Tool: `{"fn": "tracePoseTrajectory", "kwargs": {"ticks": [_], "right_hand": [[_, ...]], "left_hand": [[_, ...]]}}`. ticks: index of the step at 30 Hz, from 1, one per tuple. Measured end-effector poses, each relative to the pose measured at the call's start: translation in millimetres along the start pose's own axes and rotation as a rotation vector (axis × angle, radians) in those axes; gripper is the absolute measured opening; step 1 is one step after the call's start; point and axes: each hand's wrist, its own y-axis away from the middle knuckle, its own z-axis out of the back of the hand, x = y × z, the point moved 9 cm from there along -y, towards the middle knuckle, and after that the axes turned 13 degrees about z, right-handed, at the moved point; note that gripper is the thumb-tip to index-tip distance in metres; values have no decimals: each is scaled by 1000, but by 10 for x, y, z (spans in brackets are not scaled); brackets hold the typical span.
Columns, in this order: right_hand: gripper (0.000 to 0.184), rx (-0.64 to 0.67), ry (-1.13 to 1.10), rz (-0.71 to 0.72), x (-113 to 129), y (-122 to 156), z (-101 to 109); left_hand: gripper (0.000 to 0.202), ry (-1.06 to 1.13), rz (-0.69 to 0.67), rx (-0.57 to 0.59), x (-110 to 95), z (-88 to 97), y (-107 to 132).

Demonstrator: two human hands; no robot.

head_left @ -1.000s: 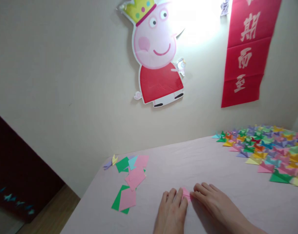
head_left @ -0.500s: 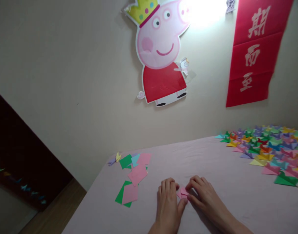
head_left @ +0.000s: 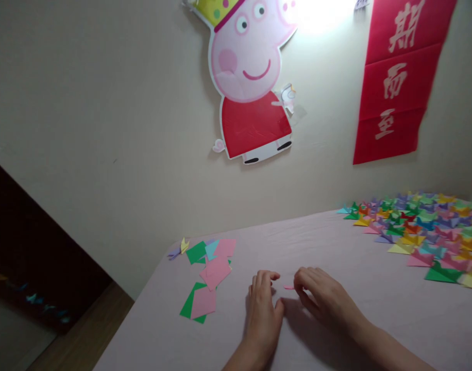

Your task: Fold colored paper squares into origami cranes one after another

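A small folded pink paper point(head_left: 289, 287) sits between my two hands on the pale pink table cover point(head_left: 336, 257); only a thin sliver of it shows. My left hand point(head_left: 262, 312) rests on the cover with its fingers curled toward the paper's left side. My right hand point(head_left: 321, 298) has its fingertips pinched together on the paper's right edge. Most of the paper is hidden behind my fingers.
Loose pink, green and blue paper squares point(head_left: 208, 278) lie to the left of my hands. Several folded coloured paper figures point(head_left: 421, 232) cover the right far part of the table. A cartoon pig cutout point(head_left: 251, 82) and a red banner point(head_left: 398, 77) hang on the wall.
The pink paper lay flat under my fingers before; now it shows only as a thin edge, and both hands have drawn up and slightly farther from me.
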Motion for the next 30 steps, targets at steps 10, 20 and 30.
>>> {"fn": "tracePoseTrajectory", "kwargs": {"ticks": [10,20,30], "right_hand": [[10,185,-40,155,-72,67,-65],[28,326,-98,217,-232,25,-135],[21,330,-335,124,-349,10,-163]], "left_hand": [[31,-310,-512,91,-157,-44,337],[35,-400,-558,156,-298,-143,165],[23,-444,-743,-35,-215,-225,384]]}}
